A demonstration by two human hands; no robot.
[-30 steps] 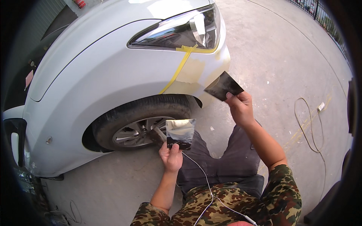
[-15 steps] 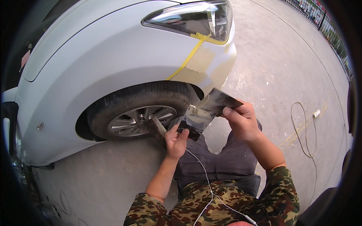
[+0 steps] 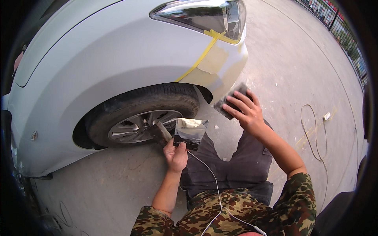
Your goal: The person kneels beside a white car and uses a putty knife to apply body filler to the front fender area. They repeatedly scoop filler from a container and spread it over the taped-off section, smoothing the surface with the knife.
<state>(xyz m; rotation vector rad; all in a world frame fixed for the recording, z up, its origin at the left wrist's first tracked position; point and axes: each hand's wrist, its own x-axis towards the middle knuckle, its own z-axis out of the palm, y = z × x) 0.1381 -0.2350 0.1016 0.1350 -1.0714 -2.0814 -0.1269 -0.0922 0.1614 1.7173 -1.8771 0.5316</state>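
Observation:
My left hand is closed on a shiny metal putty spreader, thumb on its dark lower part. Pale putty lies along the spreader's far end. A dark, worn flat piece juts out left of the same hand; its kind is unclear. My right hand grips a dark flat putty spreader, fingers laid over its face. That spreader is just below the bumper corner, which has beige filled patches; whether they touch is hard to tell. Yellow masking tape edges the patch.
A white car fender fills the upper left, above the front wheel. The headlight is at the top. On the concrete floor to the right lies a looped cable. A white earphone cord hangs over my lap.
My hands have moved apart. The right-hand spreader has left the left-hand one and turned, with fingers now over its face. My left hand has shifted slightly left and down.

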